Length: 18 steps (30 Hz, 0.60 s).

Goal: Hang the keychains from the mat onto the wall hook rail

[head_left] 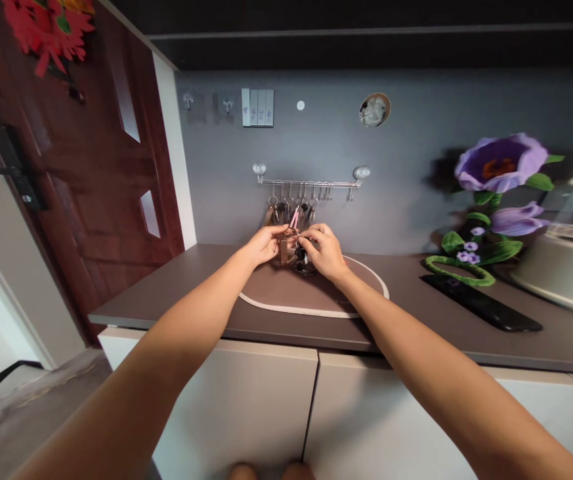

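Keys (301, 255) look light, stiff and slippery, best pinched at the top. There our left hand (266, 243) and right hand (323, 251) seemingly hold them, fingertips pressed together.

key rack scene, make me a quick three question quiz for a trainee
1. Multiple choice: what hangs from the hook rail?
a) mugs
b) keys
c) scarves
2. True or false: the left hand and the right hand are close together, below the rail.
3. Fill in: the purple flower stands to the ____ of the white-edged mat.

Key: 1. b; 2. true; 3. right
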{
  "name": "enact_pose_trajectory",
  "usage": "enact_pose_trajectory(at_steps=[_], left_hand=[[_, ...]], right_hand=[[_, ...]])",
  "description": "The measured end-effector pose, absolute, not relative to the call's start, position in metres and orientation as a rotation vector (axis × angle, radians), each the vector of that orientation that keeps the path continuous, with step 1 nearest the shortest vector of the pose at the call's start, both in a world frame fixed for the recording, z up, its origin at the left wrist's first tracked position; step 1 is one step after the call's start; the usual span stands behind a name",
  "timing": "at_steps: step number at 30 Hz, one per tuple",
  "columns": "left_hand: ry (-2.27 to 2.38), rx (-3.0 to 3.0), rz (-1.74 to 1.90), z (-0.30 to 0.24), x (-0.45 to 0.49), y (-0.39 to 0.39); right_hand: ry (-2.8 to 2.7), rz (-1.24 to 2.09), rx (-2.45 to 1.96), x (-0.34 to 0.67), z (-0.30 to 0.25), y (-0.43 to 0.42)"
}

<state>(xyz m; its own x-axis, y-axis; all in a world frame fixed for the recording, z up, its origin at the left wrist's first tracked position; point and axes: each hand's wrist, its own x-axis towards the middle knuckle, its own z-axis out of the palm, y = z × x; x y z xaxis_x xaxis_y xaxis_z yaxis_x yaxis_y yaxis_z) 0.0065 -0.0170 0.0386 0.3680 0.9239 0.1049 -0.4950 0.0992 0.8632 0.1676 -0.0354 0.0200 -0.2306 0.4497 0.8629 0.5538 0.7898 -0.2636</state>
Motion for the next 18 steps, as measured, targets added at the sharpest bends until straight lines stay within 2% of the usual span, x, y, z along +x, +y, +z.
enact_pose_trajectory(at_steps=[18], left_hand=[[0.565,1.289,1.118,0.027,0.015,-0.018]], right_hand=[[-1.571,0.305,-0.815,0.174,0.030,-0.035]])
